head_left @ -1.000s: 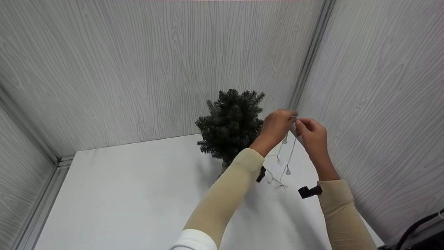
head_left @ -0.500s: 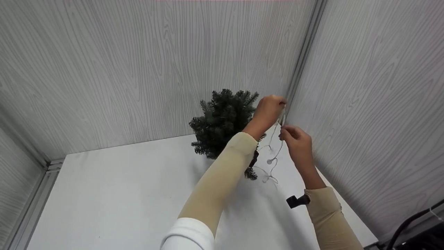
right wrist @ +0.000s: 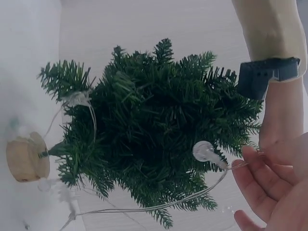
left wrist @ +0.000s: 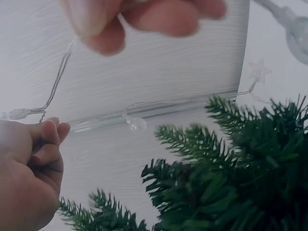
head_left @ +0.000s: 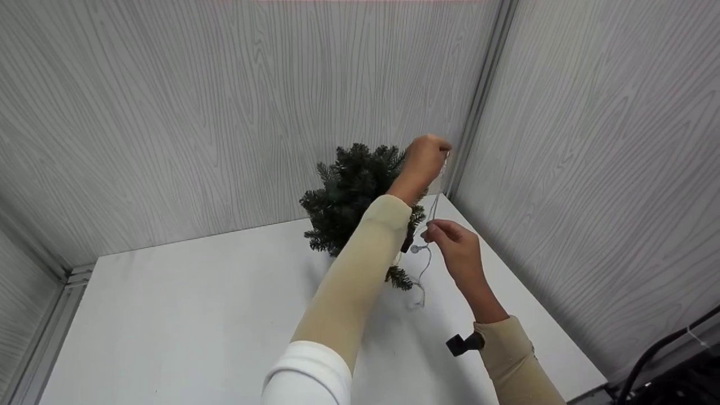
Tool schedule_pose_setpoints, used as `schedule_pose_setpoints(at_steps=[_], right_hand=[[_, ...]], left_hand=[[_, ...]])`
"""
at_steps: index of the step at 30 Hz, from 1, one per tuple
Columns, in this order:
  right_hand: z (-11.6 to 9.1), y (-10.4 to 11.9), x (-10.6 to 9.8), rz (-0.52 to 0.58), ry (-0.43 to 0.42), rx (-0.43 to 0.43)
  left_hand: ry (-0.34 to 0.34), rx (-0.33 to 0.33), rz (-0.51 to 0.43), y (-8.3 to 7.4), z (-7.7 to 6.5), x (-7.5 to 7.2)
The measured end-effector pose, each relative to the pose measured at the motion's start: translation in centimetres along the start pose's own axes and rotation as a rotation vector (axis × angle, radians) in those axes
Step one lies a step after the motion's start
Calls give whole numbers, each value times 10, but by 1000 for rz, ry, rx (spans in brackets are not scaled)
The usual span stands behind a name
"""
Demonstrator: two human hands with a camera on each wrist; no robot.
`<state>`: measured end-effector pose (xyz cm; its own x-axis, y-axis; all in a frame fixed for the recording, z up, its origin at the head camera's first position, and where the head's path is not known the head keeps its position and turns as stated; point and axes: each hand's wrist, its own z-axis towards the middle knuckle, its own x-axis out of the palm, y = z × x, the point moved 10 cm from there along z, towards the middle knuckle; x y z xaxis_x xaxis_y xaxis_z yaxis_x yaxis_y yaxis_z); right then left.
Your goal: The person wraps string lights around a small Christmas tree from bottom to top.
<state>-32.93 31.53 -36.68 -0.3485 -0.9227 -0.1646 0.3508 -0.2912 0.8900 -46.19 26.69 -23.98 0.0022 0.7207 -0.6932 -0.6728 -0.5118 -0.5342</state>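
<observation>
A small artificial Christmas tree stands on the white table, with a round wooden base visible in the right wrist view. My left hand is raised beside its upper right side and pinches the thin wire of a clear string light. Lower and nearer, my right hand pinches the same wire between thumb and fingertips. Below it, a round bulb and a loop of wire hang by the lower branches. In the left wrist view, another bulb and a star-shaped light hang along the strand.
The white table meets grey wood-grain panels behind and at the right. A black cable runs at the lower right corner. Small black cameras are strapped to the wrists.
My left hand has risen away from the right hand, drawing the wire upward between them. The right hand has come lower and left in view, and the hanging strand has shifted toward the tree.
</observation>
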Motion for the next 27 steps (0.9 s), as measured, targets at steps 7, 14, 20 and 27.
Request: schedule_pose_setpoints(at_steps=[7,14,20,27], right_hand=[[-12,9,7,-108,32,16],[-17,16,5,-107,44,29],[-23,20,5,-31,55,34],[-30,37,11,56,60,23]], left_hand=[[52,-68,-17,13,10,-15],[62,-140,58,17,18,-35],[77,-181,171,23,25,-49],[79,-210,202,37,27,-61]])
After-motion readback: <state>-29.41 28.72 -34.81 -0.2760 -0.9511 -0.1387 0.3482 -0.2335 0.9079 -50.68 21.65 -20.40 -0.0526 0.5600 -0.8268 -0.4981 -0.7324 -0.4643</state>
